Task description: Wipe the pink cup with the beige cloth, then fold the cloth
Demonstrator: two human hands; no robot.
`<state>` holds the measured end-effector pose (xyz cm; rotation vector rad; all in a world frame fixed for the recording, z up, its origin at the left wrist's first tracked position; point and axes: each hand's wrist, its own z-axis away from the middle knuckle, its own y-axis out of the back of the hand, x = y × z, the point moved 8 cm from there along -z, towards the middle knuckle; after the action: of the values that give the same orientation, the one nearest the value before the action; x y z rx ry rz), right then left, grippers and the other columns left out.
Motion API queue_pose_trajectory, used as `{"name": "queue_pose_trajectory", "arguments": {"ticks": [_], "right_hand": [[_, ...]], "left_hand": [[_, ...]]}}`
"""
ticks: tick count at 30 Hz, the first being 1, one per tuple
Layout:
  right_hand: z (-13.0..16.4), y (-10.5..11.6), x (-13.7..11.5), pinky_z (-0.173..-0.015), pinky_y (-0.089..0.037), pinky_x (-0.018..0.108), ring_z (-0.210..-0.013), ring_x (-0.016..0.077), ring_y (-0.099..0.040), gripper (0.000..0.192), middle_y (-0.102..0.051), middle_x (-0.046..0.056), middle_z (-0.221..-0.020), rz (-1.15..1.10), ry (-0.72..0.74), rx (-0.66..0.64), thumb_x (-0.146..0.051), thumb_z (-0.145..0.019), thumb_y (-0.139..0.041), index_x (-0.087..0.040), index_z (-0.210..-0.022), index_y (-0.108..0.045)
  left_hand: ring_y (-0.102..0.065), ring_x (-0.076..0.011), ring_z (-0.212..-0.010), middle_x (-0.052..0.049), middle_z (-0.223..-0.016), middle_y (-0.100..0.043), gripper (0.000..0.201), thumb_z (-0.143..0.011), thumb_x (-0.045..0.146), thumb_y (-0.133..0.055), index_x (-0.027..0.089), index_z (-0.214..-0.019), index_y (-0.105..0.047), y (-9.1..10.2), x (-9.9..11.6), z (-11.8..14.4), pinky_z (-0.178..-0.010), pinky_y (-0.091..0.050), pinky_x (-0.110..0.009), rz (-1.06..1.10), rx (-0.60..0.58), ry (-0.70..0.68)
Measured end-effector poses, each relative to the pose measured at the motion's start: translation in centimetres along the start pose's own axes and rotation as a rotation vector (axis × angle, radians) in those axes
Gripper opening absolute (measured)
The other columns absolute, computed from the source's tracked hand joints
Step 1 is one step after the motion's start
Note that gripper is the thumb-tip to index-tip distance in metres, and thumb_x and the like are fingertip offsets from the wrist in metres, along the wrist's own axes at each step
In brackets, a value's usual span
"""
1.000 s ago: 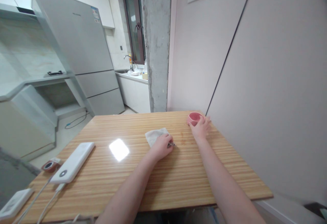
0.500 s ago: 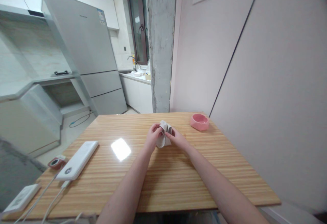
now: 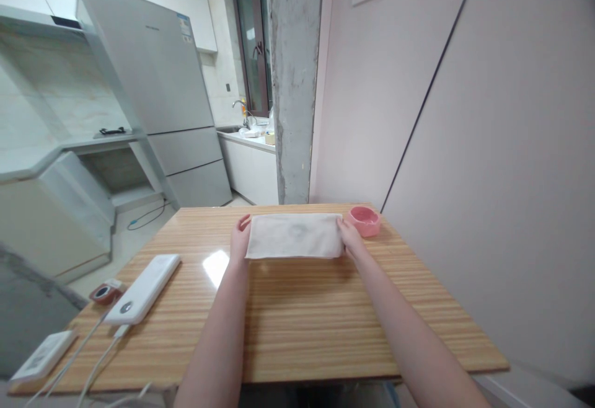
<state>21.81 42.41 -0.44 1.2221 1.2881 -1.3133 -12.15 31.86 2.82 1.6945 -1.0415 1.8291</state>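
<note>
A white cloth is stretched flat between my two hands, just above the far part of the wooden table, with a faint grey mark near its middle. My left hand grips its left edge, fingers curled behind it and partly hidden. At the opposite edge, my right hand pinches the cloth with the thumb on the near side. Just beyond the right hand stands a pink angular bowl.
On the table at left lie a white power bank with cables, a small reddish-brown object and a white box. Behind are a concrete pillar and a fridge; a pale wall runs along the right.
The cloth was bunched up between my hands and is now spread out into a wide rectangle. My left hand has moved left and my right hand right.
</note>
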Motion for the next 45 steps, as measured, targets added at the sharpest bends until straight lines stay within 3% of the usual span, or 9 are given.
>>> {"name": "queue_pose_trajectory", "arguments": {"ticks": [5, 11, 14, 20, 23, 31, 38, 41, 45], "right_hand": [[-0.4, 1.2, 0.6, -0.101, -0.039, 0.043, -0.111, 0.0281, -0.058, 0.042, -0.067, 0.012, -0.109, 0.377, 0.035, 0.019, -0.021, -0.062, -0.067, -0.018, -0.104, -0.062], [1.0, 0.0, -0.6, -0.094, -0.044, 0.034, -0.110, 0.0268, -0.059, 0.064, -0.062, 0.017, -0.118, 0.814, 0.115, -0.143, -0.014, -0.061, -0.069, -0.013, -0.123, -0.053], [0.9, -0.3, -0.4, -0.095, -0.044, 0.032, -0.112, 0.0245, -0.058, 0.067, -0.061, 0.013, -0.121, 0.833, 0.104, -0.204, -0.011, -0.063, -0.065, -0.015, -0.127, -0.050], [0.0, 0.2, -0.1, -0.101, -0.039, 0.036, -0.116, 0.0261, -0.054, 0.062, -0.056, 0.018, -0.124, 0.903, 0.236, -0.068, -0.009, -0.068, -0.058, -0.010, -0.129, -0.049], [0.0, -0.2, 0.5, -0.103, -0.037, 0.035, -0.118, 0.0252, -0.052, 0.060, -0.054, 0.017, -0.125, 0.936, 0.270, -0.091, -0.011, -0.070, -0.058, -0.010, -0.129, -0.049], [0.6, -0.7, 0.8, -0.092, -0.041, 0.028, -0.107, 0.0218, -0.056, 0.050, -0.056, 0.014, -0.117, 1.032, 0.267, -0.127, -0.011, -0.071, -0.059, -0.012, -0.121, -0.055], [1.2, -0.1, 0.1, -0.086, -0.043, 0.029, -0.100, 0.0237, -0.058, 0.046, -0.057, 0.014, -0.109, 1.064, 0.234, -0.043, -0.011, -0.072, -0.060, -0.013, -0.118, -0.055], [1.6, -1.2, -0.2, -0.086, -0.044, 0.028, -0.098, 0.0212, -0.059, 0.043, -0.055, 0.014, -0.113, 1.014, 0.295, -0.055, -0.008, -0.074, -0.056, -0.014, -0.116, -0.056], [2.5, -4.4, 0.4, -0.086, -0.047, 0.030, -0.093, 0.0189, -0.061, 0.024, -0.062, 0.010, -0.102, 0.862, 0.373, -0.247, -0.012, -0.077, -0.055, -0.014, -0.098, -0.065]], "left_hand": [[-0.064, -0.0253, -0.092, -0.010, -0.087, -0.068, 0.018, -0.066, 0.015, -0.065, 0.020, -0.083, -0.060, 1.2, -1.6, -0.2, -0.082, -0.045, -0.034, -0.494, 0.077, -0.013], [-0.064, -0.0270, -0.097, -0.015, -0.097, -0.070, 0.018, -0.077, 0.029, -0.055, 0.017, -0.089, -0.061, -1.6, -1.8, 1.9, -0.080, -0.045, -0.032, -1.273, -0.213, -0.022], [-0.064, -0.0264, -0.098, -0.015, -0.103, -0.069, 0.020, -0.081, 0.031, -0.051, 0.016, -0.090, -0.061, -2.5, -1.7, 2.6, -0.078, -0.045, -0.030, -1.420, -0.296, -0.031], [-0.065, -0.0271, -0.096, -0.016, -0.100, -0.068, 0.028, -0.090, 0.032, -0.036, 0.015, -0.100, -0.055, -2.6, -0.9, 2.6, -0.075, -0.046, -0.033, -1.363, -0.169, -0.097], [-0.066, -0.0272, -0.095, -0.018, -0.101, -0.068, 0.034, -0.090, 0.035, -0.039, 0.012, -0.114, -0.047, -2.4, -1.3, 2.6, -0.075, -0.046, -0.033, -1.312, -0.151, -0.060], [-0.063, -0.0288, -0.104, -0.018, -0.110, -0.066, 0.032, -0.087, 0.026, -0.043, 0.014, -0.116, -0.048, -2.7, -1.8, 3.0, -0.082, -0.045, -0.035, -1.425, -0.286, -0.028], [-0.061, -0.0299, -0.108, -0.021, -0.120, -0.062, 0.069, -0.076, 0.018, -0.053, 0.011, -0.141, -0.029, -4.1, -2.5, 4.0, -0.087, -0.045, -0.037, -1.386, -0.493, -0.067], [-0.060, -0.0285, -0.108, -0.020, -0.119, -0.061, 0.061, -0.077, 0.014, -0.049, 0.011, -0.137, -0.037, -4.1, -0.5, 3.7, -0.090, -0.045, -0.038, -1.236, -0.322, -0.181], [-0.057, -0.0249, -0.105, -0.015, -0.112, -0.059, 0.044, -0.081, 0.012, -0.044, 0.015, -0.125, -0.049, -3.8, 4.4, 4.8, -0.091, -0.045, -0.039, -0.876, 0.047, -0.603]]}}
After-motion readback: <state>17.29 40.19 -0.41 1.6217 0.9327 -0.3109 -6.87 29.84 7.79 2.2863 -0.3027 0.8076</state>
